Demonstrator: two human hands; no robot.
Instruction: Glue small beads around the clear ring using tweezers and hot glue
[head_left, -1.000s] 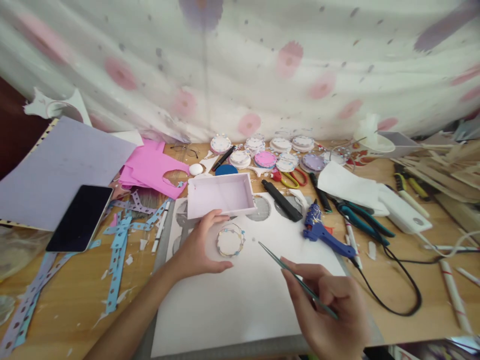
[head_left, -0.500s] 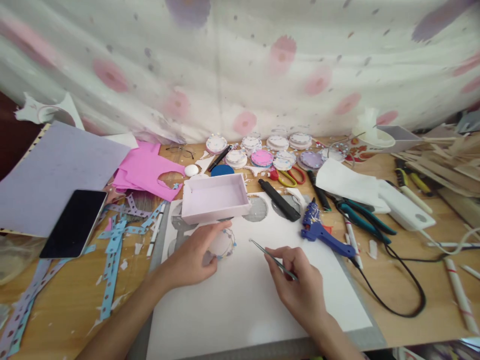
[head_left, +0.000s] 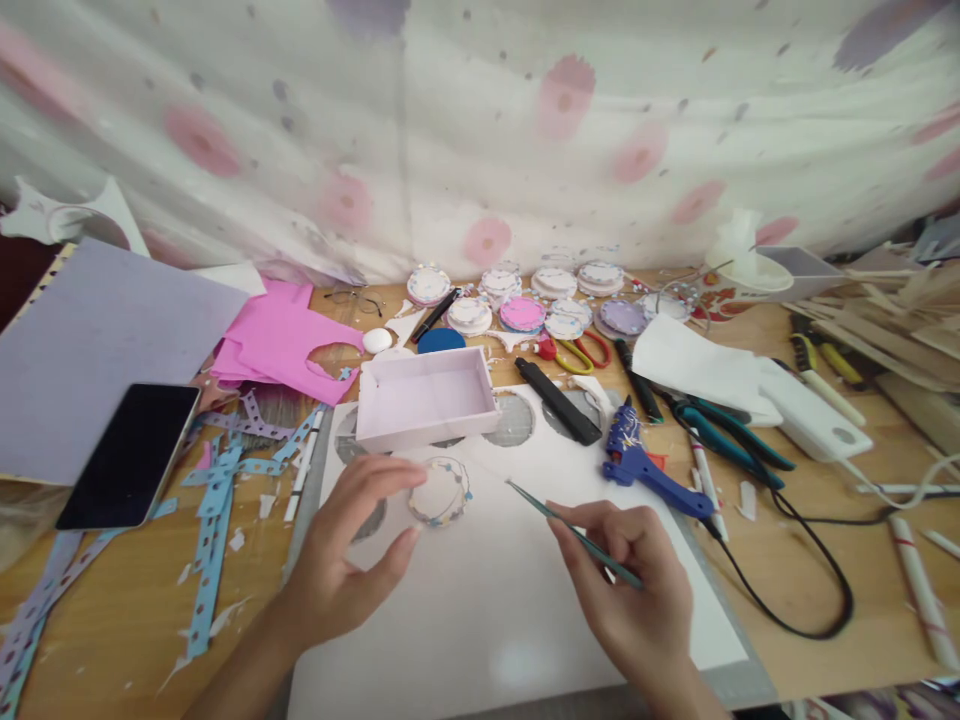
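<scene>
Teal tweezers (head_left: 574,535) are pinched in my right hand (head_left: 637,575), their tips pointing up and left above the white sheet (head_left: 480,620). Whether a tiny bit sits at the tips I cannot tell. My left hand (head_left: 356,555) is open, thumb and fingers apart, at the left side of a round white disc (head_left: 440,492) edged with small coloured beads. The fingertips are close to its rim; contact is unclear. Just behind the disc stands a shallow pale lilac box (head_left: 427,392).
A blue glue gun (head_left: 652,470) with a black cord lies right of the sheet. Behind are several decorated discs (head_left: 523,314), scissors (head_left: 576,355) and a black cutter (head_left: 559,400). Pliers (head_left: 731,430) lie right; a phone (head_left: 129,455), pink foam (head_left: 285,345) and blue strips (head_left: 214,535) lie left.
My left hand has drawn back leftward and its fingers have spread, so more of the beaded disc shows. My right hand with the tweezers has shifted a little right and down.
</scene>
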